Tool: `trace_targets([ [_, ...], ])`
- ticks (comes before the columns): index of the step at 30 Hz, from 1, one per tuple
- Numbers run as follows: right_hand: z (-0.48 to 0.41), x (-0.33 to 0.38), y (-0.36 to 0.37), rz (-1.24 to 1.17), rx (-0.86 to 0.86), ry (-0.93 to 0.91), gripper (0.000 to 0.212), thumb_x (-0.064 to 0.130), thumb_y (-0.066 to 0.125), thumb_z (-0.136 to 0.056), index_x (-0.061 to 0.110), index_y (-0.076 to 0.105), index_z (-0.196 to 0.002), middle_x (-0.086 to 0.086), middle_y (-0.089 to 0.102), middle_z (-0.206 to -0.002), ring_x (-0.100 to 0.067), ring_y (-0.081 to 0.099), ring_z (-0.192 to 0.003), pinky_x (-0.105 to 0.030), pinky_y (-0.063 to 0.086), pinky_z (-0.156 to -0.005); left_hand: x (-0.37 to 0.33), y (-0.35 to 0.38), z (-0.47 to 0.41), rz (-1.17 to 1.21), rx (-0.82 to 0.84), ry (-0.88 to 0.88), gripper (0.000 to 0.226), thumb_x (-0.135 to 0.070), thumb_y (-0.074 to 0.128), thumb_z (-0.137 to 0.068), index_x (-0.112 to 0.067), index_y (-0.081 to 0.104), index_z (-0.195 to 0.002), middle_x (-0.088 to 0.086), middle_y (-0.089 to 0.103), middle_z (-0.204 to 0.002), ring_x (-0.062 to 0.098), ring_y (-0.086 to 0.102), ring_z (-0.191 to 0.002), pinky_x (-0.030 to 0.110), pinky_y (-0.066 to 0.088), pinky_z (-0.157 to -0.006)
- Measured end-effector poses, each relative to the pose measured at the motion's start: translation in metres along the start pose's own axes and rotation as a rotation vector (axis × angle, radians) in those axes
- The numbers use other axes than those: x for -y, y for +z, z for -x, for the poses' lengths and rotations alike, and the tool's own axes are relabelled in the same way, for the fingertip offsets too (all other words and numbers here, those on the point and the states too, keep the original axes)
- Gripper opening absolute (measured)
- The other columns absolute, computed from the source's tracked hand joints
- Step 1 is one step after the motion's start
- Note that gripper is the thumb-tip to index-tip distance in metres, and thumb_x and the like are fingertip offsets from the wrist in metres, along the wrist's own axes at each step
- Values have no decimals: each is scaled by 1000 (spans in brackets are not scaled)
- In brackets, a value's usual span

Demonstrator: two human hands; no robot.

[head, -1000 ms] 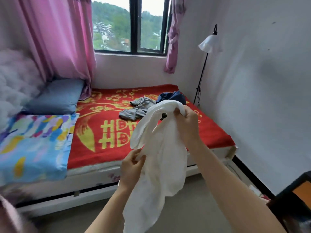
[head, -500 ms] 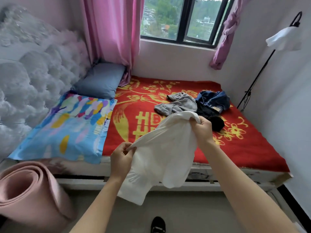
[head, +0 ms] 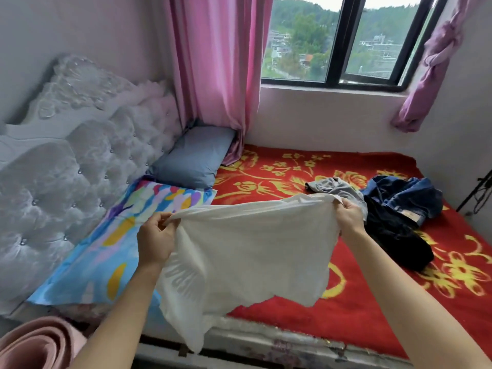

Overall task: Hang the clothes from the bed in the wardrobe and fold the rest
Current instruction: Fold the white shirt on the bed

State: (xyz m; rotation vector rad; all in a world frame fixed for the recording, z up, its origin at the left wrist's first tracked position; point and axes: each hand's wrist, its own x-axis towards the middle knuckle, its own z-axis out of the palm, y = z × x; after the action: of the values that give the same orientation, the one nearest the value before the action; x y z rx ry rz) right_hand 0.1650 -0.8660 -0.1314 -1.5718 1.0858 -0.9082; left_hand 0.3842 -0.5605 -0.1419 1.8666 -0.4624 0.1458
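Bedroom walls in pale grey framed a bed [head: 292, 342] that filled most of the view. At the far left a rolled pink mat [head: 34, 344] stood by the bed's corner, below a tufted silver headboard [head: 66, 182]. Next came a brightly patterned pillow [head: 106, 249] and, behind it, a plain blue pillow [head: 194, 158], with a pink curtain [head: 213, 62] hanging down to its far end.

The left hand [head: 155, 238] was raised by the patterned pillow, its fingers [head: 166, 218] curled and pinching one end of a white garment [head: 247, 251]. That garment stretched between both hands in the air above the near side of the bed, its lower part hanging past the bed's front edge. A dark-framed window [head: 340, 41] sat above the far side.

The right hand [head: 350, 214] gripped the garment's other end, fingers [head: 343, 206] clamped on bunched cloth. Just behind it a grey garment [head: 335, 186] lay crumpled on the red blanket [head: 372, 315], touching a heap of dark blue clothes [head: 399, 206] to its right. A knotted purple curtain [head: 431, 62] hung at the far right.
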Motion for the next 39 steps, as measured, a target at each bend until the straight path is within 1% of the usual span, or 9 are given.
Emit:
trace_targets([
  [5, -54, -11, 27, 36, 48, 42, 31, 23, 44, -99, 1, 67, -98, -5, 54, -71, -21, 46, -70, -33, 37, -61, 27, 30, -57, -125, -27, -55, 9, -7, 70, -80, 0, 65, -83, 10, 62, -77, 26, 54, -74, 30, 40, -72],
  [10, -77, -2, 71, 15, 105, 66, 39, 27, 45, -99, 14, 53, -63, 3, 38, -56, -11, 33, -50, -21, 28, -44, 70, 71, -79, -181, 71, -227, 8, -3, 68, -79, 0, 66, -86, 16, 66, -85, 33, 59, -83, 36, 44, -78],
  [13, -86, 25, 96, 47, 185, -30, 39, 25, 46, -98, -1, 60, -72, -4, 44, -66, -17, 38, -63, -28, 30, -58, 97, 95, -89, -221, 193, -321, 15, -4, 68, -79, 1, 66, -93, 19, 67, -94, 36, 61, -93, 38, 44, -82],
  [17, -97, 63, 132, 133, 299, -159, 44, 25, 49, -97, -18, 56, -103, -18, 46, -73, -29, 39, -67, -26, 31, -62, 111, 130, -112, -283, 516, -328, 60, -19, 72, -80, -6, 47, -133, 21, 47, -133, 33, 44, -124, 39, 37, -98],
  [22, -87, 107, 172, 302, 600, -241, 28, 14, 58, -92, 19, 66, -66, 18, 48, -50, 4, 41, -49, -10, 30, -50, 59, 168, -167, 86, 881, -41, 120, -65, 74, -53, -26, 15, -149, 1, 20, -155, 17, 21, -142, 41, 23, -115],
  [26, -83, 105, 185, 255, 636, -195, 23, 12, 62, -89, -3, 67, -72, 5, 46, -58, -6, 41, -55, -19, 32, -52, 23, 189, -188, 283, 1033, 145, 88, -47, 76, -66, -46, 27, -138, -4, 29, -149, 11, 30, -134, 22, 36, -103],
  [31, -86, 90, 187, 199, 533, -151, 13, 13, 66, -85, 2, 70, -81, -6, 54, -67, -12, 48, -63, -17, 36, -53, 6, 206, -187, 424, 978, 274, 21, -27, 64, -77, -11, 69, -89, 2, 65, -87, 3, 57, -82, 25, 44, -72],
  [37, -108, 56, 166, 236, 399, -148, 23, 8, 73, -79, 7, 71, -101, -19, 67, -95, -23, 57, -83, -31, 45, -76, -6, 196, -212, 214, 731, 483, 51, -45, 52, -69, -1, 74, -78, 12, 70, -90, 34, 59, -96, 48, 43, -88],
  [39, -112, 41, 160, 190, 383, -105, 34, 16, 76, -76, 24, 66, -108, -4, 66, -103, -19, 58, -97, -23, 47, -82, -18, 192, -223, 123, 684, 538, 56, -48, 49, -69, 1, 74, -80, 14, 70, -94, 34, 57, -102, 43, 42, -90],
])
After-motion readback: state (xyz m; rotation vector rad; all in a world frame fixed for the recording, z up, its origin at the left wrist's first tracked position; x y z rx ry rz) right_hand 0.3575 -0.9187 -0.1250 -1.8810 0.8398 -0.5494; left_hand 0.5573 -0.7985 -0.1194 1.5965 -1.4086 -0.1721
